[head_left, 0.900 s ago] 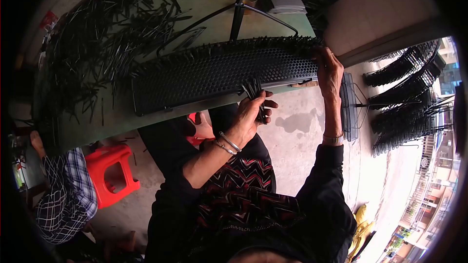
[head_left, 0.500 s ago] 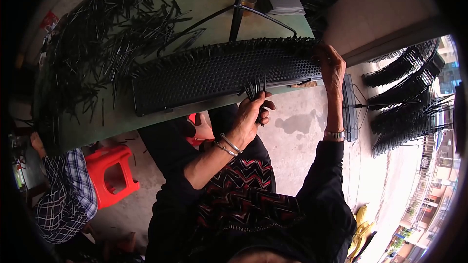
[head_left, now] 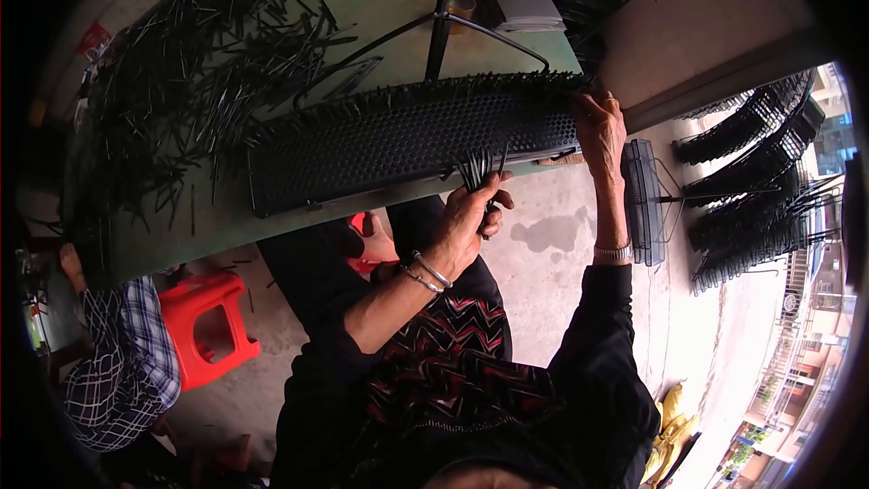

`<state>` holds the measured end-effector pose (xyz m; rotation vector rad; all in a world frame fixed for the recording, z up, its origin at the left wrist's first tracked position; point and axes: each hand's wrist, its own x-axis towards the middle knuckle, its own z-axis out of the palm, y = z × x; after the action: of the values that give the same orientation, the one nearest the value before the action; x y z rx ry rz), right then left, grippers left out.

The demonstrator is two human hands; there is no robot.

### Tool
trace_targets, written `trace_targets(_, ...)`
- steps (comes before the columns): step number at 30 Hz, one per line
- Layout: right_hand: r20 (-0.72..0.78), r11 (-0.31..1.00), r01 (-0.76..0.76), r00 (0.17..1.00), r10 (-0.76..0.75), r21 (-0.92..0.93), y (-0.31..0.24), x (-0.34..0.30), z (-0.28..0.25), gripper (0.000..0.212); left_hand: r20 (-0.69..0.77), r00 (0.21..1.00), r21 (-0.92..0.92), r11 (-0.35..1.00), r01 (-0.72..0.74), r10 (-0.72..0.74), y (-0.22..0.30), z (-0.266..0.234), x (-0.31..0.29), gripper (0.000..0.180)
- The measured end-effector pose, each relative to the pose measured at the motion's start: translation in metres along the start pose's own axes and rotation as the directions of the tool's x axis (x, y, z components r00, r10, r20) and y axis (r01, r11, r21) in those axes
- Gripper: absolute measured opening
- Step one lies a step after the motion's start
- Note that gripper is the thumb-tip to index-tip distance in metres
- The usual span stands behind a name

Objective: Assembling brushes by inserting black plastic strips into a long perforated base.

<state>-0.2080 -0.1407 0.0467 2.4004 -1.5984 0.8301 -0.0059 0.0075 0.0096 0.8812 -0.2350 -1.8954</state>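
A long black perforated panel (head_left: 398, 140) lies tilted along the front edge of the green table, with black strips (head_left: 398, 91) standing in a dense row along its far side. My left hand (head_left: 471, 213) is closed round a bunch of thin black strips (head_left: 474, 167), whose tips fan up in front of the panel's near edge. At the panel's right end, my right hand (head_left: 599, 127) has its fingers bent and pressed together by the row of strips. Whatever those fingertips pinch is hidden in the dark.
Loose black strips (head_left: 208, 81) cover the left of the green table (head_left: 195, 240). Behind the panel rises a black metal stand (head_left: 441, 27), near a glass of amber drink (head_left: 460, 11). Red stool (head_left: 213, 326) and a person's checked sleeve (head_left: 149, 340) are left; finished-looking black racks (head_left: 756, 181) stand right.
My right hand has shifted a little left and down along the panel's right end. The left hand stays in place, its strips spread slightly more.
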Motion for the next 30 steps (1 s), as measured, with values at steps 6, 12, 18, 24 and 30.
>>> trace_targets(6,-0.021,0.976,-0.146,0.988,0.151,0.165,-0.039,-0.014,-0.008,0.028,-0.033,0.999,0.045,0.999,-0.012,0.014,0.003,0.004,-0.001,0.030)
trace_targets(12,0.557,0.614,-0.482,0.827,0.082,0.625,-0.077,-0.035,-0.021,0.026,-0.005,1.000,0.144,0.990,-0.014,0.015,0.006,0.009,-0.003,0.027)
trace_targets(18,0.664,0.510,-0.586,0.747,0.040,0.629,-0.069,-0.037,-0.023,0.019,0.057,0.998,0.231,0.973,-0.027,0.015,0.006,0.010,-0.007,0.026)
trace_targets(24,0.597,0.489,-0.611,0.775,0.207,0.623,-0.070,-0.035,-0.037,0.020,0.032,0.999,0.194,0.981,-0.021,0.015,0.003,0.007,0.001,0.034)
trace_targets(30,-0.026,0.778,-0.341,0.909,0.416,0.528,-0.049,-0.018,-0.038,0.015,-0.043,0.999,0.176,0.984,-0.010,0.018,0.004,-0.005,0.012,0.038)
